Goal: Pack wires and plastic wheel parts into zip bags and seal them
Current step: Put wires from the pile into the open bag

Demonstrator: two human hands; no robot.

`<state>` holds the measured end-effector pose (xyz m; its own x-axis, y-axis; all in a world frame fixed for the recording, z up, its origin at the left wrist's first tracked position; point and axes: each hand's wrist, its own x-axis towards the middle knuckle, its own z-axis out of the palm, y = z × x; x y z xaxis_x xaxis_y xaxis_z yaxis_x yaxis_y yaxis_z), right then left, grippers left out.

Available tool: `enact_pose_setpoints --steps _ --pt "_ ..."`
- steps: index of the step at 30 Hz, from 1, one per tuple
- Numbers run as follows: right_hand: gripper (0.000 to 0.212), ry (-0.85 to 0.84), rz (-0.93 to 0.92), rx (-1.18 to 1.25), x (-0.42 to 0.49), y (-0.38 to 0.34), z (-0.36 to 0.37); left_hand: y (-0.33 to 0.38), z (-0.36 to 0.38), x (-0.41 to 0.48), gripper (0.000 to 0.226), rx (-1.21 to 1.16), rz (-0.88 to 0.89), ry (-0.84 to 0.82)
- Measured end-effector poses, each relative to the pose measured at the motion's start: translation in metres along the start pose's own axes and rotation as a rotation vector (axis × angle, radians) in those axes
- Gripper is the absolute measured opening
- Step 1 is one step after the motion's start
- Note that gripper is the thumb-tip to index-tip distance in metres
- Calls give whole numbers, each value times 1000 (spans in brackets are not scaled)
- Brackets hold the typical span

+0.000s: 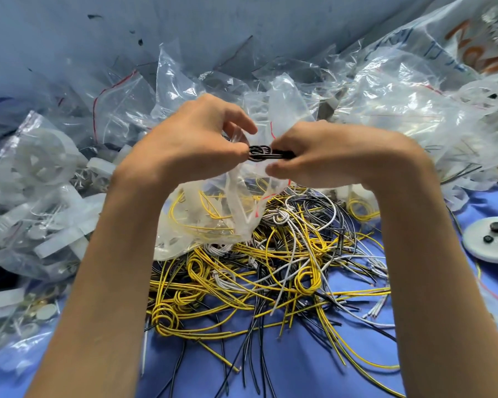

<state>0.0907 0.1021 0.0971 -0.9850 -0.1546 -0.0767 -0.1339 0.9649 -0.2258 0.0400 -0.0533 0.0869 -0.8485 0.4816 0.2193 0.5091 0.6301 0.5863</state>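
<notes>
Both hands are raised above a tangle of yellow, black and white wires [270, 277] on a blue cloth. My right hand [322, 155] pinches a coiled bundle of black wire [260, 153] at its right end. My left hand [196, 139] holds the mouth of a clear zip bag [210, 216] with a red seal line, thumb against the coil's left end. The bag hangs below the hands and holds yellow wire and a white plastic part. White plastic wheel parts [38, 162] lie in bags at the left.
Heaps of clear zip bags [385, 104] pile up behind and to the right. A white round disc with black buttons [492, 239] lies at the right edge. Filled bags with small metal parts [26, 317] sit at the lower left. A blue-grey wall stands behind.
</notes>
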Motion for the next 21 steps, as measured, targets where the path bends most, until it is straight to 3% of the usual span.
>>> enact_pose_setpoints --steps 4,9,13,17,21 --pt "20 14 -62 21 -1 -1 -1 1 -4 -3 32 -13 29 23" --pt "16 33 -1 -41 4 -7 8 5 -4 -5 33 -19 49 24" --pt "34 128 -47 -29 8 -12 9 7 -3 -5 33 -44 42 8" --pt "40 56 -162 14 8 -9 6 5 -6 -4 38 -60 26 42" --pt "11 92 -200 188 19 -5 13 3 -6 -3 23 -28 37 65"
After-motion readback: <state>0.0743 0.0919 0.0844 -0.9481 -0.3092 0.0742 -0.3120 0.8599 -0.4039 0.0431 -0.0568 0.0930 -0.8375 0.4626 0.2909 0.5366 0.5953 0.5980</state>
